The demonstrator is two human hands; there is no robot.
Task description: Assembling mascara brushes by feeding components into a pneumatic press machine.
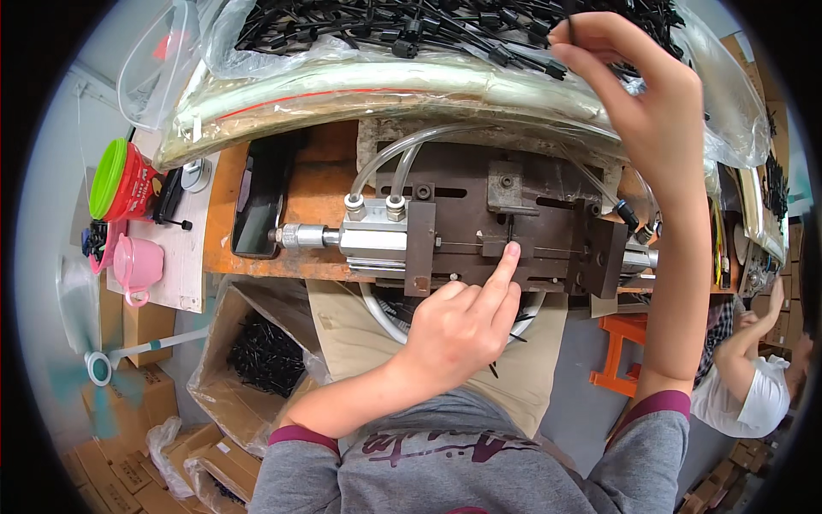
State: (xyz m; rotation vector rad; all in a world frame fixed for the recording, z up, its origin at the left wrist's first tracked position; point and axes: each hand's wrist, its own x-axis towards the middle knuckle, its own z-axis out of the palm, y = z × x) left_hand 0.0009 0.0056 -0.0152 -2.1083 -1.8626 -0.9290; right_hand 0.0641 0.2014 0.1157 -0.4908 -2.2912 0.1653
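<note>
My left hand (458, 321) has its index finger stretched out, the tip resting on a small dark block (507, 248) in the middle of a metal fixture (462, 176). Its other fingers are curled in, and the thumb is hidden. A thin black stem (511, 227) stands up just beyond that fingertip. Raised at the far right, my right hand (646, 98) pinches a slim black plastic piece (571, 32) between thumb and index finger. Below it lies a heap of black plastic parts (411, 34) with thin stems, in a clear plastic-lined container (334, 98).
A silver air cylinder (374, 242) with clear tubes (437, 133) flanks the fixture. A dark phone (259, 206), a pink cup (137, 261) and a red-green tub (124, 180) are at left. Below stands a carton (227, 343) of black parts. Another person (745, 377) is at right.
</note>
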